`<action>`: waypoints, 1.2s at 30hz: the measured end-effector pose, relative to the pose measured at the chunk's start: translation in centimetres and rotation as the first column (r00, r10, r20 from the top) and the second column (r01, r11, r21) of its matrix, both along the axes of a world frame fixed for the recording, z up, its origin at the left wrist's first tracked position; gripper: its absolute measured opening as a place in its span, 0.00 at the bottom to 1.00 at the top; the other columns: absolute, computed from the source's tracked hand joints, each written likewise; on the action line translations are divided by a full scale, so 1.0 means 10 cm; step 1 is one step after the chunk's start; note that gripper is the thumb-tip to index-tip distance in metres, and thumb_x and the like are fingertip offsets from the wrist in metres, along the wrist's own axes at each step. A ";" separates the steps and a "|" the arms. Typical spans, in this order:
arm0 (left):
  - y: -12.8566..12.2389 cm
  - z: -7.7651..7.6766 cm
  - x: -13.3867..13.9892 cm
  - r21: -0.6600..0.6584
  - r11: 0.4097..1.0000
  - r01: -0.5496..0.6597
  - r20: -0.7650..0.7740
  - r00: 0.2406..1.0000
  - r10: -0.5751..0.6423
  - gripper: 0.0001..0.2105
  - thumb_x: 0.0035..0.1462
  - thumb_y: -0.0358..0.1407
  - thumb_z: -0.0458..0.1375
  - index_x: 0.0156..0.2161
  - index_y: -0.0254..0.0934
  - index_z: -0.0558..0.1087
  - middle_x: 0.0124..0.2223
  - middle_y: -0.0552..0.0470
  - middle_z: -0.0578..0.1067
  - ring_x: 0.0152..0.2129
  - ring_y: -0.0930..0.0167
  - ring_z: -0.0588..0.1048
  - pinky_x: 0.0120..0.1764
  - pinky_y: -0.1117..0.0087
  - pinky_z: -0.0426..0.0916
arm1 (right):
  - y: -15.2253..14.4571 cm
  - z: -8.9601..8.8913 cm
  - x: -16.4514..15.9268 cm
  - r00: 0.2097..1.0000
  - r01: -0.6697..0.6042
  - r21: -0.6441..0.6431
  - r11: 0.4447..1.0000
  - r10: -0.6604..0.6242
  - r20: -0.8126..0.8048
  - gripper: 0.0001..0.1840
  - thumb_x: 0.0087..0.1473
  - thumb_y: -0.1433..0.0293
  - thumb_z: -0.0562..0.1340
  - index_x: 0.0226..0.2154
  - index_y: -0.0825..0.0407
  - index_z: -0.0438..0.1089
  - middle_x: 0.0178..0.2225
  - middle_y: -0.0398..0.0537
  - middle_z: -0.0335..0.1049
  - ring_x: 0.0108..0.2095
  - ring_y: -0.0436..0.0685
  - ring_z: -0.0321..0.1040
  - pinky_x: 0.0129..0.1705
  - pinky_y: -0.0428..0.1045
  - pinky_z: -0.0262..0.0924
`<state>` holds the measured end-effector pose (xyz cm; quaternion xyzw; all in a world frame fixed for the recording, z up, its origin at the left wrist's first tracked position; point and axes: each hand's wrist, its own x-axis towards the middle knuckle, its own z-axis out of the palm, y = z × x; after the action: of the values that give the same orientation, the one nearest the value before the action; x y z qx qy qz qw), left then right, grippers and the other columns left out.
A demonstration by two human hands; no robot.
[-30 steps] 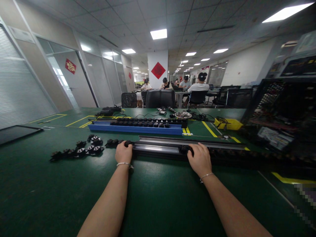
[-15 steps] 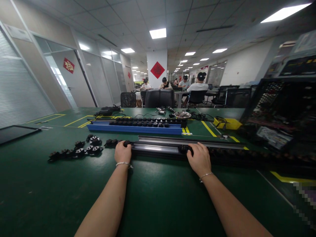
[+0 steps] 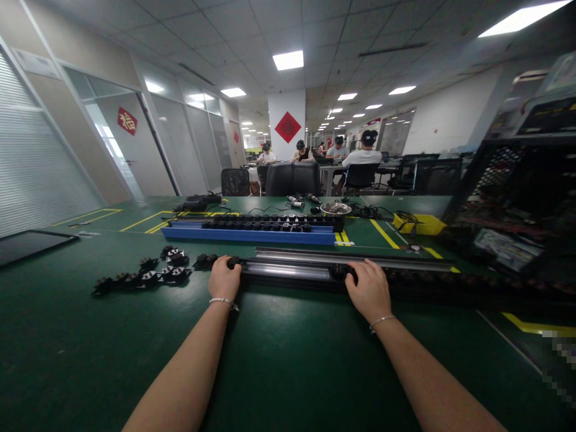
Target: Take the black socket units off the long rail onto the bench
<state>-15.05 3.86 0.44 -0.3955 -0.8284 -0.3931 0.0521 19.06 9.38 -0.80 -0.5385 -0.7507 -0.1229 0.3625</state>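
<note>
A long black rail with a shiny metal channel [image 3: 288,272] lies across the table in front of me. At its left end my left hand [image 3: 224,279] is closed around a small black block [image 3: 233,262]; the fingertips are partly hidden. My right hand [image 3: 369,289] is closed on another black block [image 3: 351,274] seated in the channel, thumb on the near side and fingers over the far side. Bare metal shows between the hands. To the right of my right hand, a dark row of similar blocks [image 3: 432,281] fills the rail. More black blocks [image 3: 206,261] sit just left of my left hand.
Loose black blocks [image 3: 148,277] lie at left. Behind the rail are a second metal strip [image 3: 315,257], a blue rail [image 3: 252,234] with black blocks, a metal bowl [image 3: 336,208] and a yellow bin [image 3: 423,224]. A dark rack [image 3: 499,198] stands at right. People sit farther back.
My right hand and its black block have shifted slightly right, largely along with a small shift of the view. The left hand keeps its place at the rail's left end.
</note>
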 end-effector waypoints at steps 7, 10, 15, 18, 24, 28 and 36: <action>-0.01 -0.01 -0.05 0.027 1.000 -0.014 -0.005 1.000 0.015 0.14 0.50 0.35 0.53 0.43 0.37 0.72 0.52 0.47 0.70 0.50 0.65 0.67 0.53 0.67 0.60 | 0.00 -0.02 0.00 1.000 0.000 0.018 1.000 0.000 -0.007 0.17 0.51 0.69 0.53 0.41 0.54 0.70 0.42 0.52 0.72 0.52 0.62 0.57 0.55 0.59 0.49; -0.01 -0.02 -0.08 0.038 0.999 -0.018 -0.022 1.000 0.018 0.14 0.50 0.34 0.53 0.43 0.36 0.72 0.51 0.46 0.71 0.50 0.66 0.67 0.54 0.68 0.59 | -0.01 -0.01 0.00 1.000 0.004 0.015 1.000 -0.004 -0.001 0.16 0.51 0.69 0.53 0.41 0.54 0.70 0.42 0.53 0.72 0.52 0.62 0.57 0.55 0.59 0.49; 0.00 -0.03 -0.12 0.042 0.999 -0.017 -0.019 1.000 0.017 0.16 0.50 0.34 0.53 0.44 0.33 0.72 0.49 0.44 0.72 0.49 0.66 0.68 0.54 0.69 0.59 | -0.01 0.00 0.00 1.000 0.009 -0.010 1.000 -0.009 0.005 0.17 0.51 0.68 0.53 0.41 0.55 0.70 0.42 0.53 0.72 0.53 0.62 0.56 0.55 0.58 0.49; 0.01 -0.03 -0.14 0.047 0.999 -0.020 -0.018 1.000 0.021 0.16 0.49 0.34 0.53 0.44 0.31 0.72 0.48 0.43 0.73 0.48 0.65 0.68 0.54 0.68 0.59 | -0.01 0.01 0.00 1.000 0.007 -0.020 1.000 -0.007 0.004 0.17 0.52 0.68 0.52 0.41 0.55 0.70 0.42 0.53 0.72 0.53 0.62 0.56 0.55 0.59 0.49; 0.01 -0.03 -0.20 0.047 0.998 -0.042 -0.010 0.999 0.042 0.16 0.49 0.33 0.54 0.44 0.31 0.72 0.47 0.43 0.73 0.48 0.64 0.68 0.54 0.67 0.59 | -0.02 0.02 0.00 1.000 0.007 -0.018 1.000 -0.007 -0.004 0.17 0.51 0.69 0.53 0.41 0.55 0.70 0.42 0.53 0.71 0.52 0.62 0.56 0.55 0.59 0.49; 0.02 -0.04 -0.25 0.043 0.998 -0.047 -0.001 0.999 0.047 0.17 0.49 0.34 0.54 0.44 0.31 0.73 0.46 0.43 0.74 0.47 0.64 0.69 0.53 0.66 0.60 | -0.01 0.00 0.00 1.000 0.002 0.013 1.000 -0.001 -0.006 0.16 0.51 0.69 0.53 0.41 0.55 0.70 0.41 0.52 0.72 0.52 0.62 0.57 0.55 0.58 0.50; 0.05 -0.07 -0.34 0.038 0.997 -0.068 0.032 0.997 0.066 0.17 0.48 0.34 0.55 0.43 0.30 0.74 0.45 0.42 0.75 0.45 0.62 0.71 0.50 0.65 0.63 | -0.01 0.00 0.00 1.000 -0.001 0.024 1.000 0.001 0.003 0.17 0.51 0.69 0.53 0.41 0.56 0.70 0.41 0.53 0.72 0.52 0.62 0.57 0.55 0.59 0.50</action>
<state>-18.42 4.31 -0.26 -0.3604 -0.8341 -0.4133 0.0604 19.08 9.29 -0.83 -0.5336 -0.7500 -0.1327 0.3677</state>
